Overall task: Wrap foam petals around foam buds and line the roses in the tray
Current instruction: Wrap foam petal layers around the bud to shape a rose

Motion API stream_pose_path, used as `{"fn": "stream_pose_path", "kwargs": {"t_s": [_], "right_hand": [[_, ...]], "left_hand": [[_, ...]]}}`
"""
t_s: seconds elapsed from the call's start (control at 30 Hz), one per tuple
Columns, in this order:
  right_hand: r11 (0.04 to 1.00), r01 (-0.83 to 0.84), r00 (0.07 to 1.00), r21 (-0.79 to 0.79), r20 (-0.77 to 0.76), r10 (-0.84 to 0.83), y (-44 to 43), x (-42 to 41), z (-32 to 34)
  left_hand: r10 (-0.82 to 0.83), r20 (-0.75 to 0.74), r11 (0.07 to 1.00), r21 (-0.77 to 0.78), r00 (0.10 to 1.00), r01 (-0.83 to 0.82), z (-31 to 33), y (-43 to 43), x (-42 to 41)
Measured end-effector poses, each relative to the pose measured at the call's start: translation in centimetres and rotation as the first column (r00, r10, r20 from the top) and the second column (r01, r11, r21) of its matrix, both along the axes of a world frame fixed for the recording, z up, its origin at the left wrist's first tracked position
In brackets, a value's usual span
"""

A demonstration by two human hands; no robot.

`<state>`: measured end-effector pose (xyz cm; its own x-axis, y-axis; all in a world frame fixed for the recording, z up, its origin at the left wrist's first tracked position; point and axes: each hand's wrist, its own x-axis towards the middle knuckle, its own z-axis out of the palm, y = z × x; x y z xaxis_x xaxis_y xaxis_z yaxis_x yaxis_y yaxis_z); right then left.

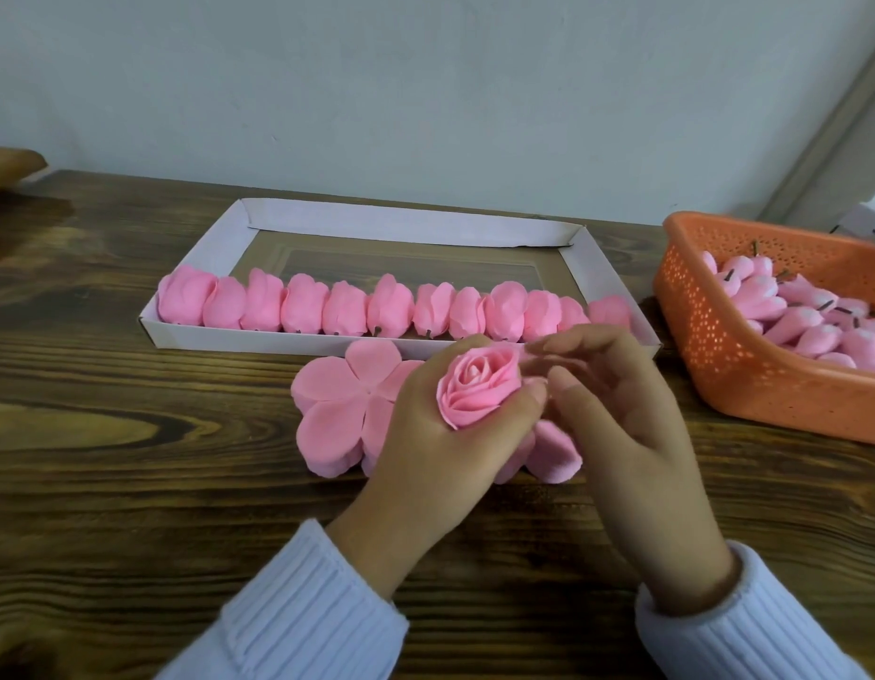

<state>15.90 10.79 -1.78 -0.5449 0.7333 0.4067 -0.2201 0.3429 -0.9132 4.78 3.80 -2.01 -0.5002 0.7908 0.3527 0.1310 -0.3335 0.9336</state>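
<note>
Now, on the desk (pixel 131 385), the tray (pixel 401 223) at twelve o'clock holds one row of roses (pixel 327 306). Our right hand (pixel 626 409), at three o'clock, is loosely spread. Our left hand (pixel 440 434) grips the wrapped rose (pixel 479 387) at centre. If that grip slackens, we judge its petals spring open.

On my feed the table (pixel 131 434) reads as dark stained wood, heavily grained, with a faint sheen. The tray (pixel 406 223) looks like white card, matt, and its floor seems to be a glossy clear film. The row of roses (pixel 298 306) in it, the wrapped rose (pixel 479 385) and the flat petals (pixel 337 400) all look like pink foam, matt and soft-edged. The basket (pixel 720 365) is orange plastic, perforated, slightly shiny. The 2 sleeves (pixel 303 606) are pale ribbed knit cloth.
</note>
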Motion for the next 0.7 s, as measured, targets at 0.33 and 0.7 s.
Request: {"fn": "stream_pose_path", "kwargs": {"t_s": [0.33,0.7], "right_hand": [[0.803,-0.308,0.914,-0.51,0.077,0.399,-1.2,-0.5,0.4],[0.707,-0.315,0.919,-0.633,-0.019,0.393,-0.8,-0.8,-0.2]], "left_hand": [[-0.074,-0.024,0.983,0.166,0.997,0.077,0.7,-0.7,0.1],[-0.052,0.217,0.991,0.134,0.975,0.023,0.3,-0.4,0.0]]}}
